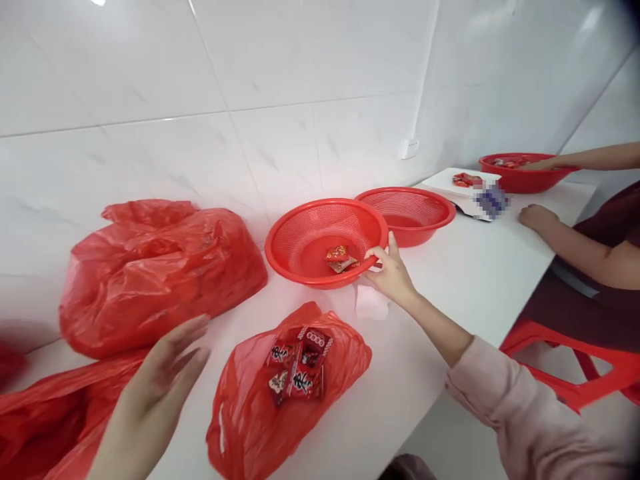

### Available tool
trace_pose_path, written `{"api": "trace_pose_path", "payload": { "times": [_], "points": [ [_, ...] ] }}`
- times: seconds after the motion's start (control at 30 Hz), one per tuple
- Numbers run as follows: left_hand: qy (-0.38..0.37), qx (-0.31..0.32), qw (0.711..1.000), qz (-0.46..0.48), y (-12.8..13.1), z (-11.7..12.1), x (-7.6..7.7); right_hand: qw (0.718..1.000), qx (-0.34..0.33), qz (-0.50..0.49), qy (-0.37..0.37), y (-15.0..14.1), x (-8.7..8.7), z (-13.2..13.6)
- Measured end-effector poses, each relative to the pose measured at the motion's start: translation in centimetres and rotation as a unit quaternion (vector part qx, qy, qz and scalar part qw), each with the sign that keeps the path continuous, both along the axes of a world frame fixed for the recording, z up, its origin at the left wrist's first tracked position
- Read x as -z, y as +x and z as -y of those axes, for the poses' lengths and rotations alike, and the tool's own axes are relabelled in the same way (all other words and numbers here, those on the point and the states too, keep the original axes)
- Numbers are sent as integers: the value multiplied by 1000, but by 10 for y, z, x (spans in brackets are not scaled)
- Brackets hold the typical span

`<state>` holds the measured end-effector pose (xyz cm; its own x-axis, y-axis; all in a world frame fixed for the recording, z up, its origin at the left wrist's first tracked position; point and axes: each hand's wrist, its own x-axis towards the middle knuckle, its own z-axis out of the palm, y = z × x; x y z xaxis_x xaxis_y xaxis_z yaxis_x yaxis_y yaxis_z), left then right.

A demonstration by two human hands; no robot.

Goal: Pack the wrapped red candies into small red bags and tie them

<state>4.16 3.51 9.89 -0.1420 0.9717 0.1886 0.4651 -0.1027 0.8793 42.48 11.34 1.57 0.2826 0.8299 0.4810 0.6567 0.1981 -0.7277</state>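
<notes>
With fingers and thumb closed on its near right rim, my right hand grips a red plastic basket, which looks slightly tilted. A few small wrapped snack packets lie on the basket's floor. My left hand is open and holds nothing, its fingers stretched forward above the table's left part. Between my hands, a red plastic bag lies spread on the table, with several red and black snack packets on it. Just beyond my left hand sits a large, full red plastic bag.
Another red basket stands behind the gripped one. At the right, a co-worker's hand reaches into a further red basket, near a white scale bearing packets. A white paper lies on the white table. A red stool stands beside it.
</notes>
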Motion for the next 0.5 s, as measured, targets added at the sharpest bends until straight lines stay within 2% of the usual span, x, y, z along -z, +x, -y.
{"api": "trace_pose_path", "payload": {
  "times": [0.07,0.13,0.23,0.3,0.37,0.5],
  "points": [
    [7,-75,996,43,-25,22,21,1000,18,3,-20,-5,8,-16],
    [-10,-122,990,70,-44,42,44,999,22,-8,-24,-7,14,-26],
    [-69,-115,988,79,-55,73,74,998,3,-48,-30,-15,21,-22],
    [-96,-98,986,95,-52,94,89,996,-20,-76,-34,-28,26,-3],
    [-113,-99,981,123,-45,114,100,992,-57,-110,-29,-45,32,29],
    [-149,-94,963,204,-32,134,111,975,-139,-157,-71,-75,48,97]
  ]
}}
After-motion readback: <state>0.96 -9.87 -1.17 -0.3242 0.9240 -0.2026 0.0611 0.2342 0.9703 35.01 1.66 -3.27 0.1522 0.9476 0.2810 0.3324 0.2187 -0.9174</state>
